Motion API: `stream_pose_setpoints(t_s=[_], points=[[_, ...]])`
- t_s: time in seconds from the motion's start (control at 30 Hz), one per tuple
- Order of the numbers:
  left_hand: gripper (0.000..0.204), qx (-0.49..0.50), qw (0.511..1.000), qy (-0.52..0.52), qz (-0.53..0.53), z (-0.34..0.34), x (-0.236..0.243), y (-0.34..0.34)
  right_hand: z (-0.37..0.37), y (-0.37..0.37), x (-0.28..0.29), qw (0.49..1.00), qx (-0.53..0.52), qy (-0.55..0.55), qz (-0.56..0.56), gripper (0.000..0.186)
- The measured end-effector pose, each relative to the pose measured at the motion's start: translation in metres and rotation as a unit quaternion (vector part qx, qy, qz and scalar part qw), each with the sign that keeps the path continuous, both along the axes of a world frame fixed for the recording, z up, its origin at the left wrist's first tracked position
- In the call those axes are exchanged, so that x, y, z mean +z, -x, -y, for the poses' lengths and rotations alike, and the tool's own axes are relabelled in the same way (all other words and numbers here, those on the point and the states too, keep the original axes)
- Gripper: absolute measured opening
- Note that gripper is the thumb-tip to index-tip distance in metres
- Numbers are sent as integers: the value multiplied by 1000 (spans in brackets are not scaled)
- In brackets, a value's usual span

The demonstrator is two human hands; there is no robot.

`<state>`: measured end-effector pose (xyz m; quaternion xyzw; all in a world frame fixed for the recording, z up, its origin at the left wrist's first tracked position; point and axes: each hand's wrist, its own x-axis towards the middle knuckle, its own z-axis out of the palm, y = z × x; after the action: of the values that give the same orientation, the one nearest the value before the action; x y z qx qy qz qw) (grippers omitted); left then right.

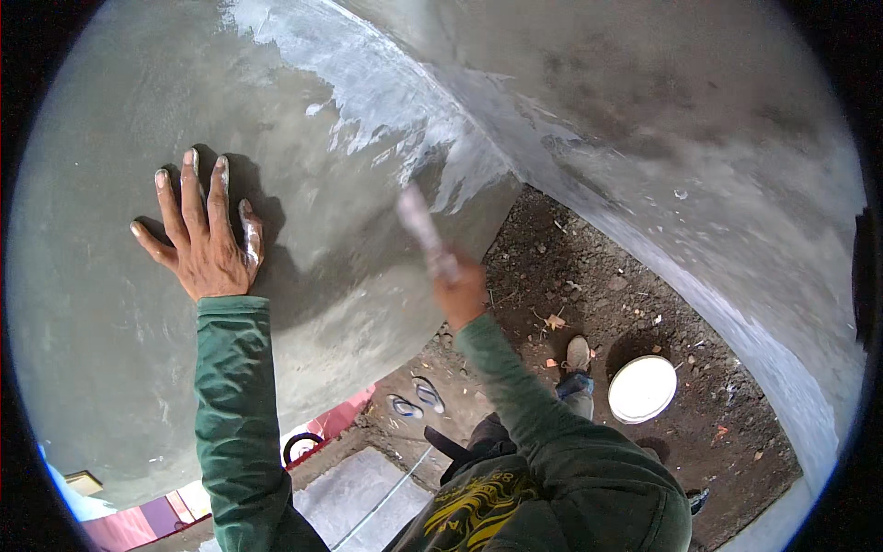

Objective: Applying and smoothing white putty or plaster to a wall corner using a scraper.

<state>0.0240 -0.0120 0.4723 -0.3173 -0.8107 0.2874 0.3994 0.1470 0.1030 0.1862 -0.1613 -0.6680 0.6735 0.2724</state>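
Observation:
My left hand (pixel 204 235) lies flat against the grey plastered wall (pixel 110 304), fingers spread, with white smears on the thumb and fingertips. My right hand (pixel 460 287) is closed around a paintbrush (pixel 423 221), blurred by motion, its whitish head pointing up and left. The brush is just below a patch of white paint (pixel 377 97) that runs ragged-edged along the corner where two walls meet. Whether the bristles touch the wall cannot be made out.
A round white bucket (pixel 642 390) stands on the dirt ground (pixel 579 267) by my shoe (pixel 577 354). A pair of flip-flops (pixel 416 397) lies farther left. The second wall (pixel 699 156) rises on the right, with white paint along its lower edge. Broken bits litter the soil.

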Motion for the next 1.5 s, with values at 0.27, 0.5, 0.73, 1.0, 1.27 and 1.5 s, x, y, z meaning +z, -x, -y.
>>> stream_pose_setpoints(t_s=[0.27, 0.5, 0.73, 1.0, 1.27, 1.5], points=[[51, -41, 999, -24, 0, -34, 1, 0, -124, 84, -152, 949, -75, -99, 289, 38], [59, 4, 1000, 0, 9, -2, 11, -3, -40, 76, 34, 996, -53, -18, 69, 22], [56, 59, 998, 25, 9, -10, 10, -4, -78, 53, 30, 998, -7, 18, 61, 35], [63, 48, 999, 13, 12, -5, 13, -5, -59, 59, 95, 981, -73, -164, -73, 24], [63, 58, 998, 11, 23, -9, 7, -7, -69, 72, 155, 964, -80, -220, -128, 21], [60, 57, 997, 7, 41, -13, 16, -15, -94, 87, 210, 963, -79, -214, -145, 31]])
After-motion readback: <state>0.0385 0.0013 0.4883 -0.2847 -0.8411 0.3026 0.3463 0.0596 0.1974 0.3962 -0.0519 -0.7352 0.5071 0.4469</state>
